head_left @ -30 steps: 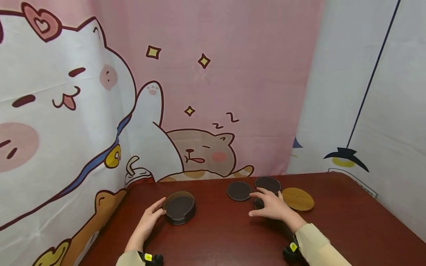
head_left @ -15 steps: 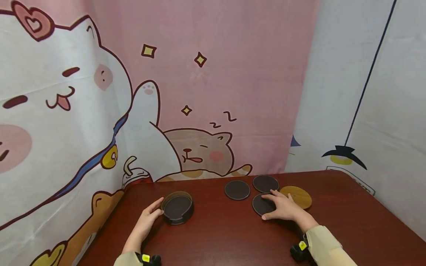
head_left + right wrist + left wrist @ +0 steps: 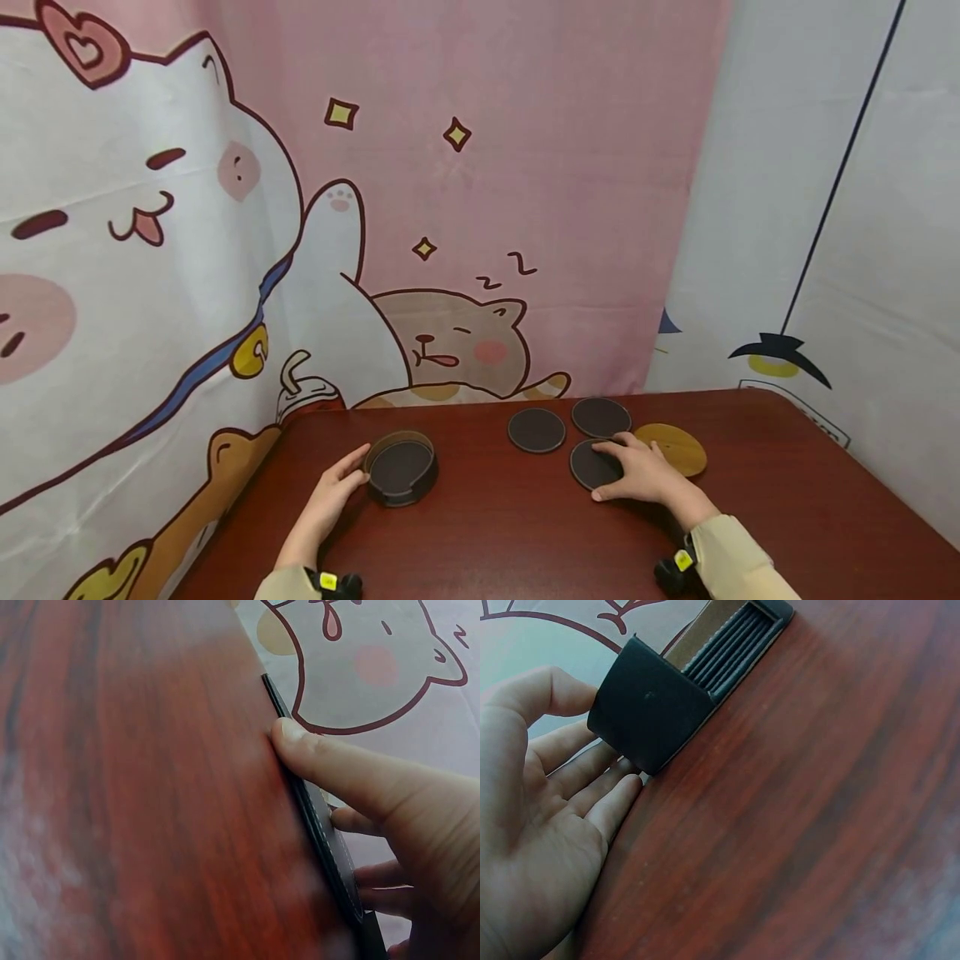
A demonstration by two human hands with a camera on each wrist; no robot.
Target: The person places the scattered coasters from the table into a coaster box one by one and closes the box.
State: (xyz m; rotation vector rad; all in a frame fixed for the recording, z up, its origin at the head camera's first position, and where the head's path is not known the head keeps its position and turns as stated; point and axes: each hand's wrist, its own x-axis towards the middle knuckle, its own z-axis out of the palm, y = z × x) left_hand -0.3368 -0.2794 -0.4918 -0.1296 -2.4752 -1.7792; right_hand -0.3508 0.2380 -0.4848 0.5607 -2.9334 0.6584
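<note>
My left hand [image 3: 330,496] rests against the left side of a round dark coaster holder [image 3: 401,493]. In the left wrist view its thumb and fingertips touch the outer wall of the holder [image 3: 649,705], and stacked dark coasters [image 3: 731,649] show through the cut-out. On the right, my right hand [image 3: 648,473] grips a round dark coaster [image 3: 588,467] lying low over the table, thumb at its near edge and fingers over the far side. The right wrist view shows the thumb pressing the rim of this stitched coaster [image 3: 322,832].
Two more dark coasters, a left one [image 3: 536,431] and a right one [image 3: 600,417], lie flat behind the right hand. A yellow-brown disc [image 3: 675,448] sits beside them, partly behind the hand. The red-brown table [image 3: 480,533] meets a cartoon-printed curtain [image 3: 585,208].
The right hand has moved slightly right and settled over the nearest coaster, its thumb now at the near edge. The left hand stays at the holder.
</note>
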